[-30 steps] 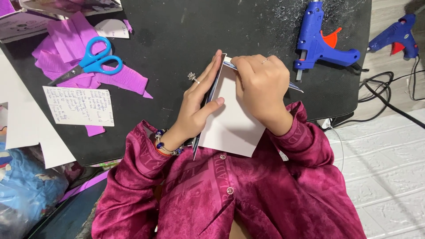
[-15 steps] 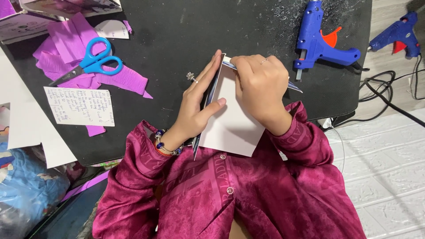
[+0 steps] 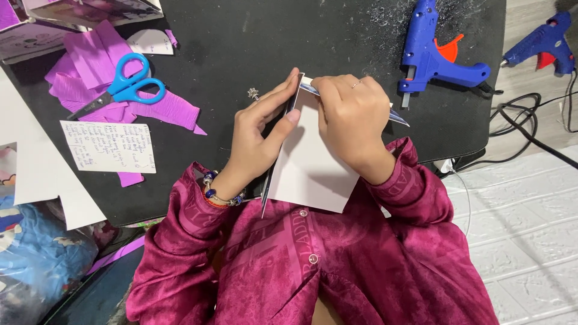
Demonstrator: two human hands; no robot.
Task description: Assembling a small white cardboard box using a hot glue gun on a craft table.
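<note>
grip of both hands (image 3: 301,129) seemingly pinches card (image 3: 313,171).

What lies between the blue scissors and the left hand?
In the head view, purple paper scraps lie between the scissors and left hand; otherwise bare black mat.

Bright, even overhead light fills a sharp picture, with soft shadows under the hands on the white card (image 3: 313,174), faint sheen on the black mat (image 3: 271,42), and slight wide-angle stretching toward the edges.
</note>
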